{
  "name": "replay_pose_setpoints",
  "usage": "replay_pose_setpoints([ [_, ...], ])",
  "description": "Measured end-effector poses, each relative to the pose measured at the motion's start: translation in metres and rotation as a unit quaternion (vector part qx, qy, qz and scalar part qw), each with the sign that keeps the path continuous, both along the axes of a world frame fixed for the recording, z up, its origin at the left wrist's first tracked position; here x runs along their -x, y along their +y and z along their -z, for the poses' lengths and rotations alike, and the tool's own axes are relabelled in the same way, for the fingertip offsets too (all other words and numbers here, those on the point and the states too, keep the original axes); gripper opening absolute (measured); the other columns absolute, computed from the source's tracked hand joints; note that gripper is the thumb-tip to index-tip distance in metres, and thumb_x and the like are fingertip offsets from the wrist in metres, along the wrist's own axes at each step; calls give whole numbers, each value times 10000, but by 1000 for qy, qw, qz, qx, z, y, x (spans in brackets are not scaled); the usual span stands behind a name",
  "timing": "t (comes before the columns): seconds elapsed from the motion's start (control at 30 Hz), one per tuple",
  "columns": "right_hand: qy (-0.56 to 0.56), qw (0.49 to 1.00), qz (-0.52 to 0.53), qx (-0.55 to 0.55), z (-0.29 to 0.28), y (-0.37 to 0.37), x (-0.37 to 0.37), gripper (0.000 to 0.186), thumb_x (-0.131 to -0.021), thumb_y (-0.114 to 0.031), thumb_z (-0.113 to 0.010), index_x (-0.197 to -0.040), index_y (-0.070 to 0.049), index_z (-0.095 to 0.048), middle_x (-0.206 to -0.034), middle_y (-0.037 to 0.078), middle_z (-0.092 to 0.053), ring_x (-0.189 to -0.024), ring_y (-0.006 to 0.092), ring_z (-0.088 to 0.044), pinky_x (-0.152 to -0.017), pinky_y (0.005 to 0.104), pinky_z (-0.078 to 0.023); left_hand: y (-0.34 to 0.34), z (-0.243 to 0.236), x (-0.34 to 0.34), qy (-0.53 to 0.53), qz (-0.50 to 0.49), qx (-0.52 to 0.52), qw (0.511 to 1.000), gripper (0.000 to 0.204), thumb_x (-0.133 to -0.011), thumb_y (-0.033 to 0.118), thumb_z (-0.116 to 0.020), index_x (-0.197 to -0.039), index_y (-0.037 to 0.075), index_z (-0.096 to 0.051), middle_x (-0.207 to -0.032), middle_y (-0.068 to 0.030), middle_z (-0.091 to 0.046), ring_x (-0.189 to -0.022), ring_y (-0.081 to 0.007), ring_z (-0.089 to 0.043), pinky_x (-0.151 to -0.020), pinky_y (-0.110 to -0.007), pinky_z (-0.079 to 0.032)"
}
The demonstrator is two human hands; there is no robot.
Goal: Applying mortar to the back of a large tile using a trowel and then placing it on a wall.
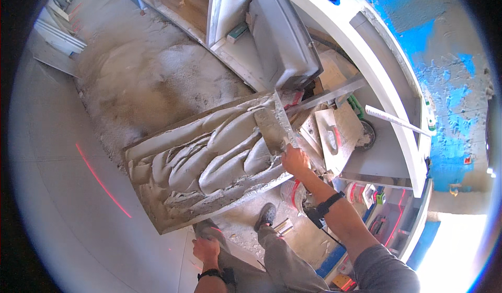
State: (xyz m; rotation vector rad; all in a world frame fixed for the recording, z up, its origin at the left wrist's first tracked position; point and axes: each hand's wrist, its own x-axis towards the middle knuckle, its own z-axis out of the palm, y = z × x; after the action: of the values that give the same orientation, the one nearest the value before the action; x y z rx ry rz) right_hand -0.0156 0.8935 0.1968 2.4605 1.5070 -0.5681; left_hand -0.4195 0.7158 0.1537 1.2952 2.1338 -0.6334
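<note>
Right hand (296,160) gripping trowel (271,128), ridged mortar (222,170) on slab (157,221), left hand (207,249) nearby

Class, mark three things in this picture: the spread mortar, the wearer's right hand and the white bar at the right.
Spread mortar (225,157): head view, on its ridged middle.
Right hand (296,160): head view, on the back of the hand.
White bar (398,120): head view, midway along its length.

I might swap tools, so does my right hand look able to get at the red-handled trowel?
Likely yes: the red-handled trowel lies uncovered near your right hand, though it would first need to release the flat tool it holds.
</note>
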Motion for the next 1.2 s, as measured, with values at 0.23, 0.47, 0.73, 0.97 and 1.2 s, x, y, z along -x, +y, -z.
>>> replay_pose_setpoints([
  [0.23, 217, 972, 10, -87, 60, -51, 18, 305, -880, -289, -584, -976, 0, -596, -872, 296, -658, -768, 465, -678, -720, 561, -544, -1, 11, -7, 8, 8, -21, 1000, 446, -824, 380, -624, -1017, -22, -651, -1083, -240, -630, -922, -413, -682, -799, -492, -565],
  [0.47, -34, 999, -32, -8, 14, -51, -32, 257, -917, -215, -537, -1088, -25, -552, -914, 273, -693, -774, 435, -698, -694, 551, -568, 1, 9, -11, 17, 16, -13, 1000, 452, -821, 379, -621, -999, -35, -655, -1072, -245, -634, -918, -410, -685, -783, -492, -567],
  [0.73, 78, 996, -32, 5, -9, -22, 31, 262, -910, -242, -532, -1084, -48, -564, -821, 266, -680, -808, 450, -689, -703, 553, -559, -7, 18, -9, 19, 23, -36, 999, 455, -823, 386, -610, -987, -35, -663, -1065, -238, -639, -902, -407, -688, -776, -494, -565],
  [0.97, 1, 999, -26, 21, -11, 25, -19, 242, -903, -185, -502, -1077, -47, -598, -910, 233, -709, -852, 405, -713, -747, 511, -576, -5, 12, -8, 21, 42, 4, 999, 472, -829, 382, -598, -1015, -47, -660, -1057, -241, -646, -968, -394, -675, -812, -473, -561],
  [1.2, 27, 999, 24, -17, -9, 23, -57, 264, -872, -192, -535, -1081, -45, -605, -924, 282, -683, -911, 447, -683, -809, 542, -549, 3, 5, -17, 10, 22, -7, 1000, 462, -818, 369, -617, -1022, -43, -659, -1082, -248, -632, -931, -403, -685, -784, -488, -567],
])
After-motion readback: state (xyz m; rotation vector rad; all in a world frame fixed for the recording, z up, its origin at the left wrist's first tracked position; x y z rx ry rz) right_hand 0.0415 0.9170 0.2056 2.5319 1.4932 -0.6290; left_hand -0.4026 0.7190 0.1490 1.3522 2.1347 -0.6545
